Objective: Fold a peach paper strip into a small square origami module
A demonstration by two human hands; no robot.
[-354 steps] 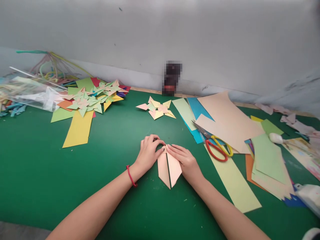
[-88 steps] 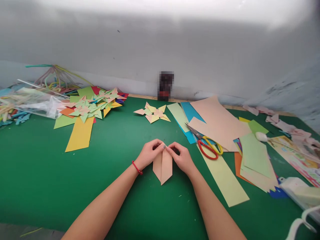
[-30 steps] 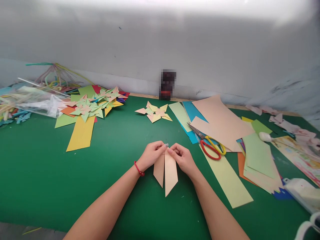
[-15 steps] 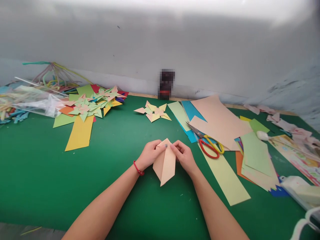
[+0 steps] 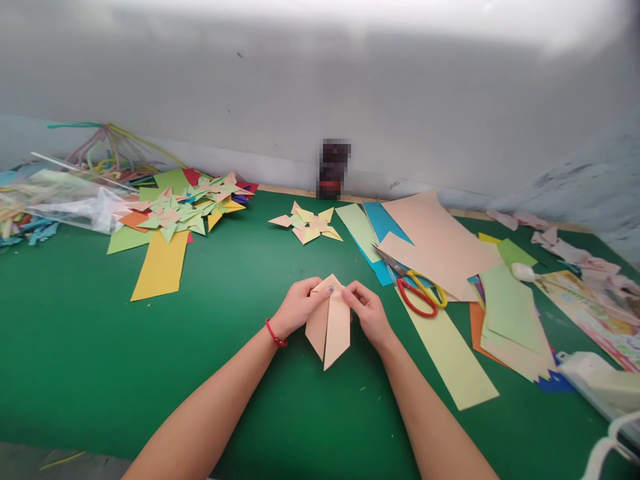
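Note:
A folded sheet of peach paper (image 5: pixel 338 333) is held between my two hands over the green table (image 5: pixel 240 413). It has a pointed top, a lengthwise slit between two flaps, and a tip pointing towards me. My left hand (image 5: pixel 299 307) grips its upper left edge, thumb lying on top near the peak. On the other side, my right hand (image 5: pixel 369 310) pinches the upper right edge between thumb and fingers. The fingers beneath the paper are partly hidden. Beyond my hands lies a star-like ring of folded paper pieces (image 5: pixel 314 225) in peach and yellow.
Scissors (image 5: pixel 419 288) with red and yellow handles lie right of my hands on paper sheets (image 5: pixel 443 247). Paper stars (image 5: pixel 175 213) and a yellow strip (image 5: pixel 160 267) are at left, beside a clear plastic bag (image 5: pixel 85 200). A white-tipped tool (image 5: pixel 523 272) rests at far right.
The right flap of the peach paper has shifted slightly, and the slit between the flaps shows a little wider. Both hands keep their hold in nearly the same place.

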